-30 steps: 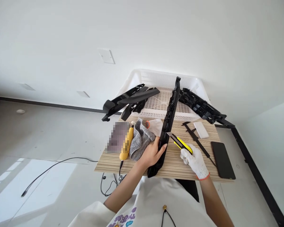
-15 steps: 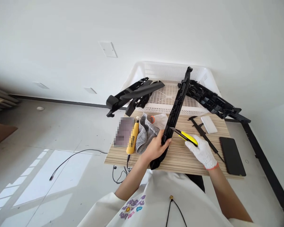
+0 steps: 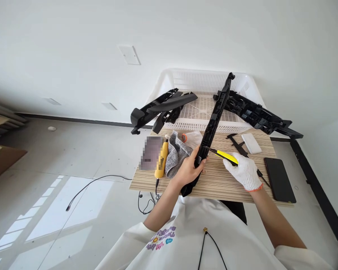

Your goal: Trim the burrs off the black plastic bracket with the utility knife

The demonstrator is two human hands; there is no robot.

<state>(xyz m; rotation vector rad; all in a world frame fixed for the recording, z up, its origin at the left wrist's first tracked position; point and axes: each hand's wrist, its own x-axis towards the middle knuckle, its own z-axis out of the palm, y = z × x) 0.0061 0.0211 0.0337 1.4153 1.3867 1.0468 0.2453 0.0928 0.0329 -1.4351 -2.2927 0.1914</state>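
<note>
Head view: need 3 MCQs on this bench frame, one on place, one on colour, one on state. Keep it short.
1. Where does the phone lie?
A. on the table's right end
B. in the basket
C. on the floor

2. What colour is the body of the utility knife?
A. red
B. yellow
C. blue

3. How is the long black plastic part held?
A. flat in the basket
B. by both hands at its far end
C. gripped near its lower end by the bare left hand

Answers:
1 A: the dark slab rests on the striped table right of the gloved right hand.
2 B: the handle is bright yellow, its blade tip at the part's edge.
3 C: fingers wrap it; its far end rises over the white basket.
</note>
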